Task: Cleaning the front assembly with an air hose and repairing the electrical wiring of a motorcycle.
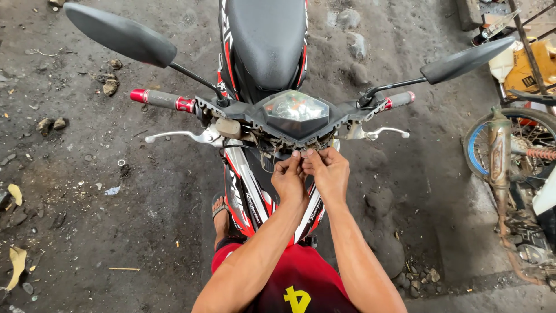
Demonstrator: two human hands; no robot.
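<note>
A black, red and white motorcycle (263, 40) stands in front of me, seen from its front end, with the headlight cover off. The speedometer housing (292, 110) sits in the middle of the handlebar (165, 100). Just below it hangs a bundle of exposed wires (269, 152). My left hand (288, 181) and my right hand (329, 174) are side by side, fingertips pinched together on the wiring or a small connector under the housing. What exactly the fingers hold is too small to tell.
Two mirrors (119, 33) (466, 59) stick out left and right, with brake levers (176, 136) below the grips. Another motorcycle's wheel and exhaust (499, 150) stand at the right. Stones and scraps litter the dirt ground (87, 191). My sandalled foot (220, 211) is beside the front fairing.
</note>
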